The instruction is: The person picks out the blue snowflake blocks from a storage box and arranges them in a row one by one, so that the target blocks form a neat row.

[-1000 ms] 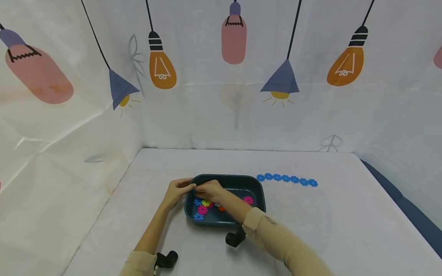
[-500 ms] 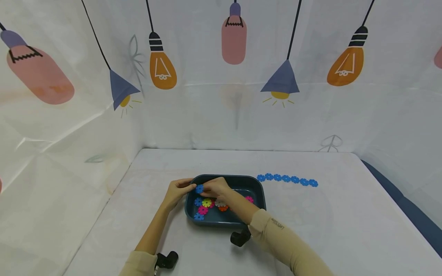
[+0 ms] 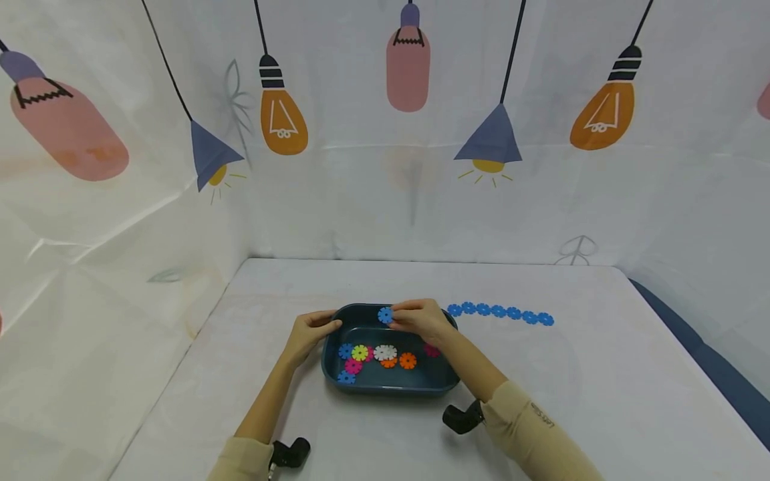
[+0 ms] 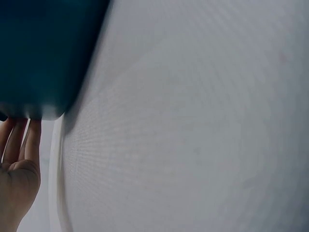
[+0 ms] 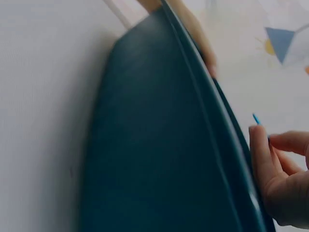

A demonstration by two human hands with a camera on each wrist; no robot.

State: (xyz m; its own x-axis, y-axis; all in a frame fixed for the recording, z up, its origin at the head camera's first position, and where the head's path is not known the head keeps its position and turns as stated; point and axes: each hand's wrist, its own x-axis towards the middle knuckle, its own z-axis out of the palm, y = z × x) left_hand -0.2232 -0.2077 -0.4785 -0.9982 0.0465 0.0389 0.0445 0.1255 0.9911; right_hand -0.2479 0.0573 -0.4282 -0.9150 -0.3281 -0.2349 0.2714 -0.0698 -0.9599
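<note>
Counter (image 3: 601, 374): white cloth cover; its near edge is cut off by the head view.

Tray (image 3: 446, 374): dark blue, near the counter's middle. In both wrist views it is a blurred dark mass and its contents are hidden. In the head view loose flower-shaped discs lie inside: white (image 3: 385, 352), orange (image 3: 408, 361), yellow-green (image 3: 359, 352), pink (image 3: 353, 366), blue (image 3: 345, 377). One pink disc is mostly hidden behind the right wrist.

Row of blue discs (image 3: 499, 312): on the counter, right of the tray, apart from it.

Left hand (image 3: 309, 334): rests against the tray's left wall, fingers (image 4: 29, 137) curled at the rim; grip depth hard to make out.

Right hand (image 3: 424, 318): over the tray's far rim, fingers pinching a blue disc (image 3: 385, 314). Right wrist view shows only a thin blue edge of it above the fingertips.

Versus 0.5 s ago: right hand with its disc has moved from the tray's left end rightward along the far rim, uncovering the white and orange discs. Left hand unchanged.
</note>
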